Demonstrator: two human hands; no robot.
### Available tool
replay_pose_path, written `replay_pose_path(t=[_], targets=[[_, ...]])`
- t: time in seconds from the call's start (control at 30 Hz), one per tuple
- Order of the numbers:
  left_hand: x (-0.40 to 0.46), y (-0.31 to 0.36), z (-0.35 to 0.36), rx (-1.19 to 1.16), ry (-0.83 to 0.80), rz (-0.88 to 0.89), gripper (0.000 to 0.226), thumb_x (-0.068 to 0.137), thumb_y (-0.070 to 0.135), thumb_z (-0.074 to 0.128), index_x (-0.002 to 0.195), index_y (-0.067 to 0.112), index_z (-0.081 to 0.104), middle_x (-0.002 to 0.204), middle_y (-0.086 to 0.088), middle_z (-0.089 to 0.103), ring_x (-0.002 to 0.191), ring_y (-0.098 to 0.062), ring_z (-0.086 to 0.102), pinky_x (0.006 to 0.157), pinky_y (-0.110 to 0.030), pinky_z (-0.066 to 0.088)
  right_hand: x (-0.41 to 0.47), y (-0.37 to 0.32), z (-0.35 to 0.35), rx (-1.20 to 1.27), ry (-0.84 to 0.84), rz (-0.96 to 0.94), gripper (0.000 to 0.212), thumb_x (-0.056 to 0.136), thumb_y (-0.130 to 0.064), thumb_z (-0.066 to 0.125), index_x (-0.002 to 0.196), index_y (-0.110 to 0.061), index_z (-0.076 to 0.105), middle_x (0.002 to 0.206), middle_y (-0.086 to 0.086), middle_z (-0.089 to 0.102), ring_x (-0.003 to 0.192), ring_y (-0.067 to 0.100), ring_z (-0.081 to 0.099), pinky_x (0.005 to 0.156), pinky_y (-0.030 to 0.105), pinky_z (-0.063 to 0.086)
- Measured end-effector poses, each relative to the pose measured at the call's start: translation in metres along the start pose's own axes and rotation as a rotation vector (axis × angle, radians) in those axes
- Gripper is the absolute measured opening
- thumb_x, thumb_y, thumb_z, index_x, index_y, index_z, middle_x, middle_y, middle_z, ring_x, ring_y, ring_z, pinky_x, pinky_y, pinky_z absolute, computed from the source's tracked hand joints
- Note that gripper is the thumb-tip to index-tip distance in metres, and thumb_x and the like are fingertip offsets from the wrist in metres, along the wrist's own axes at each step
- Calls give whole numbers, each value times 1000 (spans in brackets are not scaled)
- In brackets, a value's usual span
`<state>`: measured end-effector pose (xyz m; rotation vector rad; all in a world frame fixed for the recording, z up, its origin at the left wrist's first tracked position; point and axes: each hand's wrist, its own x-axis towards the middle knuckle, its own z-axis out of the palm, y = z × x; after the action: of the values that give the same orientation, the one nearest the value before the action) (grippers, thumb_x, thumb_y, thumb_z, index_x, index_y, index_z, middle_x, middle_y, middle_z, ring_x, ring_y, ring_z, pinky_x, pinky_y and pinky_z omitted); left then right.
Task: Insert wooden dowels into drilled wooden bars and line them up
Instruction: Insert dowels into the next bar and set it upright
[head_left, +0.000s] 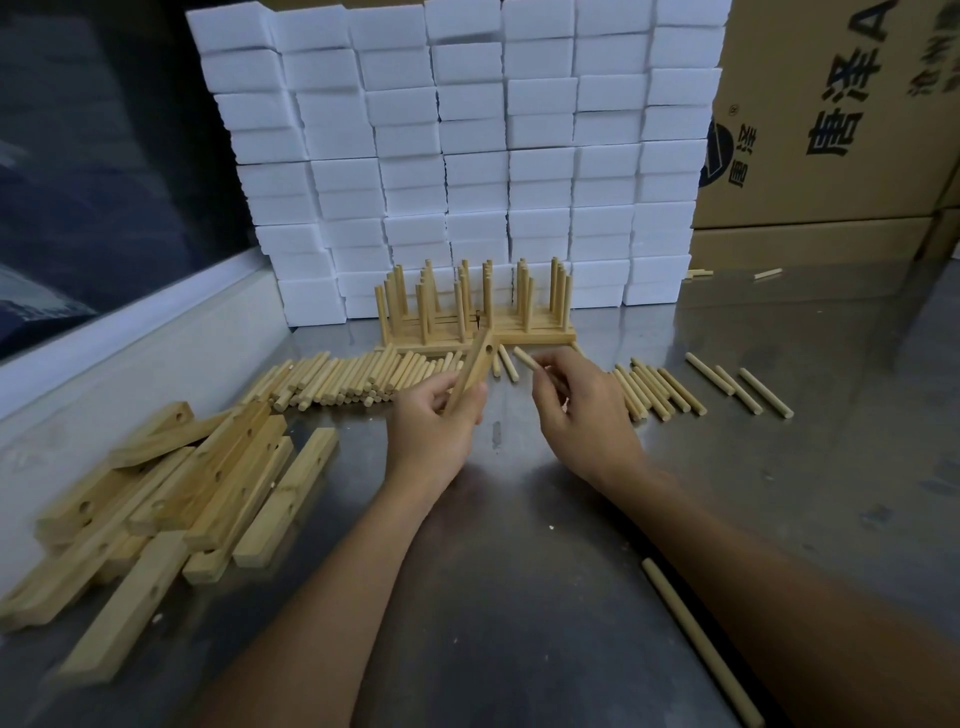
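My left hand (441, 421) grips a drilled wooden bar (475, 366), tilted up with a hole showing near its top end. My right hand (582, 400) pinches a short wooden dowel (525, 359) just right of the bar's top, apart from the hole. Behind them stand finished bars (478, 332) with upright dowels, lined up against the foam blocks. Loose dowels (353, 382) lie in a row to the left, and more dowels (657, 387) lie to the right. A pile of drilled bars (171, 488) lies at the left.
A wall of white foam blocks (467, 156) stands at the back. Cardboard boxes (831, 130) stand at the back right. A single dowel (696, 639) lies near my right forearm on the metal table (519, 571). A white ledge (130, 353) runs along the left.
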<state>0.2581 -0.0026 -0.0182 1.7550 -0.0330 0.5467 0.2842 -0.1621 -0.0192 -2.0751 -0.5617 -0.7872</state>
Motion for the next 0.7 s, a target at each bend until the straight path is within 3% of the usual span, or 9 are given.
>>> replay_pose_path(t=[0.17,0.3,0.37,0.43,0.53,0.7], targets=[[-2,-1,4,96,-12,89,13,92,27,65,82,27,72,69,-6,65,48,-7,48,47,-28,42,-2,-4,-1,-35,-86,-74,24,102,-24,51,120,-13,63,77,-15,52,60,-2,47,58,19,36],[-2,-3,2,162,-7,136,17,93,27,64,81,16,71,70,-14,63,53,-16,49,49,-36,42,-1,-3,-2,-60,-81,-96,26,102,-23,53,121,-13,66,83,-5,65,67,6,53,62,28,45],[-2,-5,2,222,20,177,15,92,26,66,81,19,73,65,-7,63,54,-10,51,49,-24,41,-1,-2,-3,-94,-67,-109,26,101,-23,55,120,-13,69,89,-1,71,73,12,59,66,34,51],[-3,-3,0,287,52,212,10,90,26,69,94,24,77,67,4,68,61,-7,60,54,-17,47,-2,-2,-3,-109,-51,-119,25,100,-21,57,119,-12,71,92,2,73,76,15,62,68,38,53],[-2,-5,-5,399,91,290,14,89,24,71,99,16,76,77,0,73,71,-15,66,64,-36,58,-2,-2,-4,-151,-67,-123,26,99,-21,58,121,-13,71,87,3,71,72,17,60,66,39,51],[-3,-4,-6,476,132,369,19,86,20,74,97,5,73,79,-10,72,69,-23,66,62,-41,59,-4,-3,-5,-208,-72,-142,27,99,-21,59,122,-13,71,75,1,62,65,16,51,57,38,45]])
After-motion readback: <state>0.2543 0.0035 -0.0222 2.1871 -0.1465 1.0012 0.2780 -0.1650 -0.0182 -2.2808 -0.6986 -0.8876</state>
